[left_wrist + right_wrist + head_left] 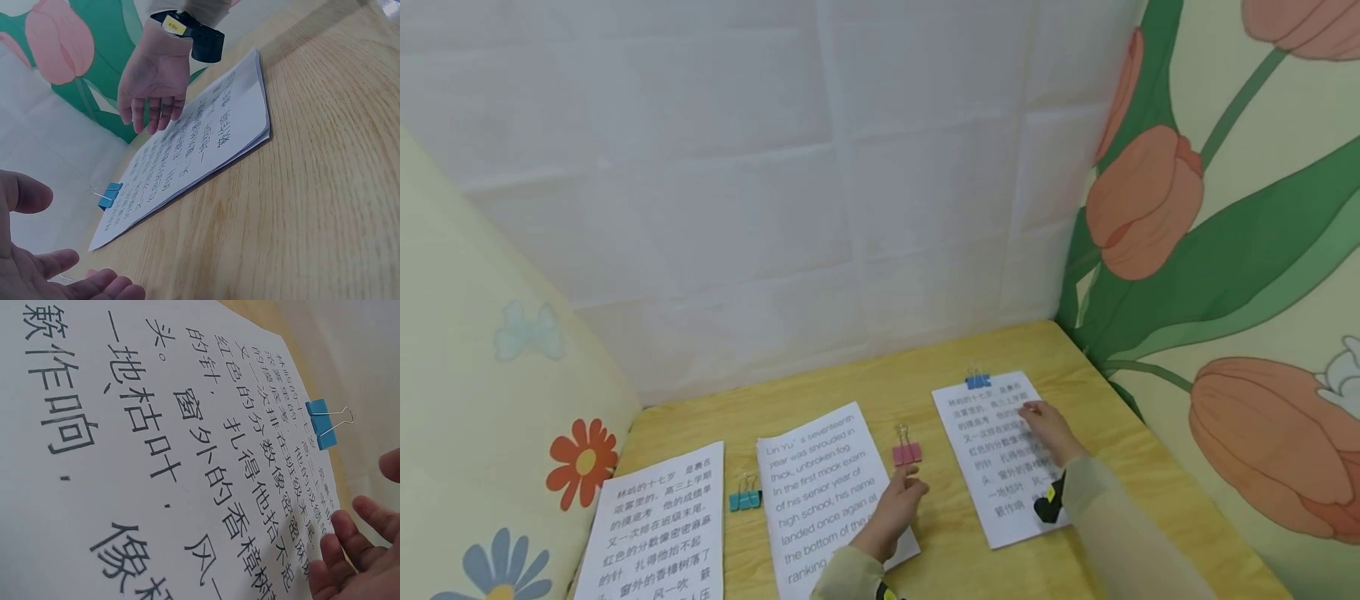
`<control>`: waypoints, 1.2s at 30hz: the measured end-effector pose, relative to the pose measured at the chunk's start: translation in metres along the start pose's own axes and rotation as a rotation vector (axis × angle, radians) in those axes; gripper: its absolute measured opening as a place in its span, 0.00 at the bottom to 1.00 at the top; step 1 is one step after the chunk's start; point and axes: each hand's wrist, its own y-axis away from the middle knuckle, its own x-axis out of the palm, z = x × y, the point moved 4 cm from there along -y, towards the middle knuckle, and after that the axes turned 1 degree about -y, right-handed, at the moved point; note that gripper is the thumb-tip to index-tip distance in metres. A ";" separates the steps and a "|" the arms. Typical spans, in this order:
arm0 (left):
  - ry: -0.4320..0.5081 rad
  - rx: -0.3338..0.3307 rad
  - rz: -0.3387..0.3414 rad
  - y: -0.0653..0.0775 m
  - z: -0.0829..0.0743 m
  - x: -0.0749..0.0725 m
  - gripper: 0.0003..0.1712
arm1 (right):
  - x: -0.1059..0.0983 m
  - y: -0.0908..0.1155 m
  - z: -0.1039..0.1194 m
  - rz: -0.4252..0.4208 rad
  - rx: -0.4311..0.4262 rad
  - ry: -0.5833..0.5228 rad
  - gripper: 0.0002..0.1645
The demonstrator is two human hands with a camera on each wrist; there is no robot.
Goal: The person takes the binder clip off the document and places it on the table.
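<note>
On the right, a blue binder clip [978, 381] is fixed to the top edge of a stack of Chinese-printed paper [992, 467]. My right hand [1051, 429] is over this stack's right side, its fingers relaxed and nothing held. In the right wrist view the same clip [322, 424] stands apart from the fingers [353, 540]. A pink binder clip [907, 452] lies on the table just beyond my left hand [897, 510], which is over the right edge of the English-printed sheets [816, 492]. Its fingers [103, 284] are loosely bent around nothing.
At the left lies another stack of Chinese-printed paper [658, 529], with a teal binder clip [746, 498] between it and the English sheets. The wood-grain table [880, 379] meets a white backdrop [737, 208] behind and a flower-printed panel [1225, 317] on the right.
</note>
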 end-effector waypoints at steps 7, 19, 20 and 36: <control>0.038 -0.009 0.011 -0.007 0.004 0.006 0.32 | -0.004 0.005 -0.003 -0.066 0.031 0.085 0.37; 0.083 -0.057 0.022 -0.012 0.005 0.011 0.30 | -0.010 0.010 -0.007 -0.136 0.097 0.108 0.37; 0.080 -0.064 0.026 -0.012 0.005 0.012 0.30 | -0.011 0.010 -0.008 -0.142 0.098 0.109 0.37; 0.300 -0.080 0.063 -0.023 0.005 0.028 0.34 | -0.012 0.016 -0.006 -0.138 0.080 0.076 0.39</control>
